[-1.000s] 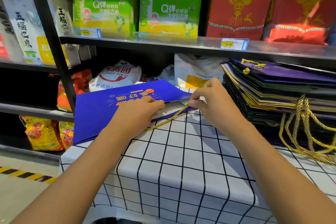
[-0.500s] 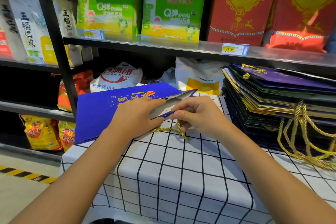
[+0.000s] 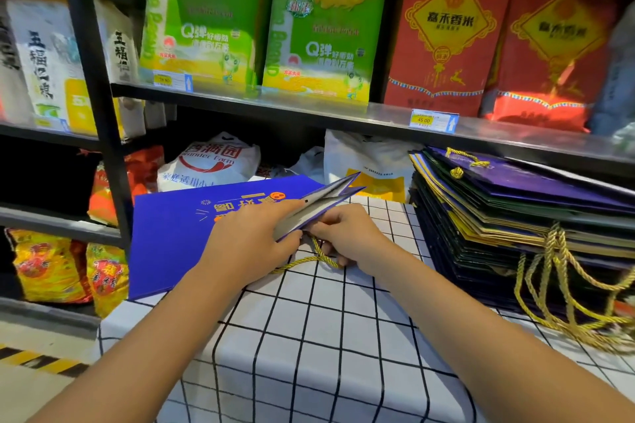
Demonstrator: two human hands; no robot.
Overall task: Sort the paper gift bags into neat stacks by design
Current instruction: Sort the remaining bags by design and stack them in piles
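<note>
A flat blue paper gift bag (image 3: 171,233) with orange and white print lies on the checked tablecloth (image 3: 309,336), its mouth towards the right. My left hand (image 3: 251,240) rests on the bag and lifts the upper edge of the mouth. Below that raised edge, my right hand (image 3: 343,237) has its fingers curled round the bag's gold cord handle (image 3: 309,259). A tall stack of purple, green and gold gift bags (image 3: 515,216) with gold cord handles stands at the right.
A black metal shelf (image 3: 309,110) runs above the table, loaded with green and red rice boxes. White plastic bags (image 3: 213,161) sit behind the blue bag. A black upright post (image 3: 99,113) and yellow-red sacks (image 3: 51,268) stand at the left.
My right hand drew back from the far end of the cord to the bag's mouth, gathering the gold cord. The bag's upper mouth edge has lifted higher.
</note>
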